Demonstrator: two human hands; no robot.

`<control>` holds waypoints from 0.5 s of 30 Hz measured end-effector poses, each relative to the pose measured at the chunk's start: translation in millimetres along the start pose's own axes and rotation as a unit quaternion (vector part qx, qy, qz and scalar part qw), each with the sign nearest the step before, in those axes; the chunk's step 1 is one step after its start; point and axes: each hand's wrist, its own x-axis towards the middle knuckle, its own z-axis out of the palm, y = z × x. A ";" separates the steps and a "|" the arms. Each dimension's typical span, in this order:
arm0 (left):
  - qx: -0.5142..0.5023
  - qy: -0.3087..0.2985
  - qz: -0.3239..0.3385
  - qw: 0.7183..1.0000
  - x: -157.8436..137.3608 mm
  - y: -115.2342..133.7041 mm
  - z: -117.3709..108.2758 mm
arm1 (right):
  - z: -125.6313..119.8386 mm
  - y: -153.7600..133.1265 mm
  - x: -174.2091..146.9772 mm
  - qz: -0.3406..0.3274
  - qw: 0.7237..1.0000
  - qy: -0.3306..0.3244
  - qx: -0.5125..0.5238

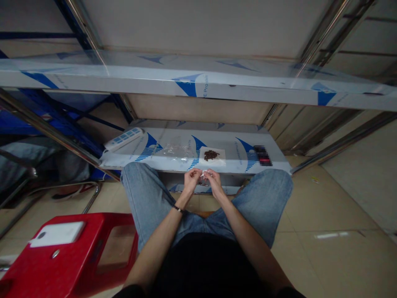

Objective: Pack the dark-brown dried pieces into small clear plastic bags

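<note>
I see the left hand (pixel 192 178) and right hand (pixel 214 179) pinching a small shiny wrapper (pixel 204 177) — farther off, a brown heap (pixel 211 155) sits on white paper (pixel 221 160).

Free lanes over a low surface (pixel 167 128), boxed in by shelf (pixel 136 85) and metal posts (pixel 341 144)
Between the paper sheet (pixel 221 159) and the dark item (pixel 263 155), a bare strip lets a hand pass to the back. Crumpled clear plastic (pixel 178 152) lies left of the paper, and a power strip (pixel 124 140) takes up the left end. The shelf bars reach from above; both knees (pixel 136 178) flank the front edge.
</note>
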 end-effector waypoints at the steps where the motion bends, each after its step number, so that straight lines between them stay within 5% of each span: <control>1: 0.001 0.004 0.000 1.000 0.1 0.1 -0.7 | -0.1 -0.4 -0.1 0.002 1.000 0.002 0.002; 10: -0.026 -0.076 -0.043 0.996 -0.2 -3.8 -3.8 | -3.3 9.4 3.9 0.042 0.997 -0.006 0.060; 15: -0.026 -0.006 -0.021 0.999 0.5 -5.9 -13.2 | -0.6 16.4 3.8 0.031 0.998 -0.058 0.007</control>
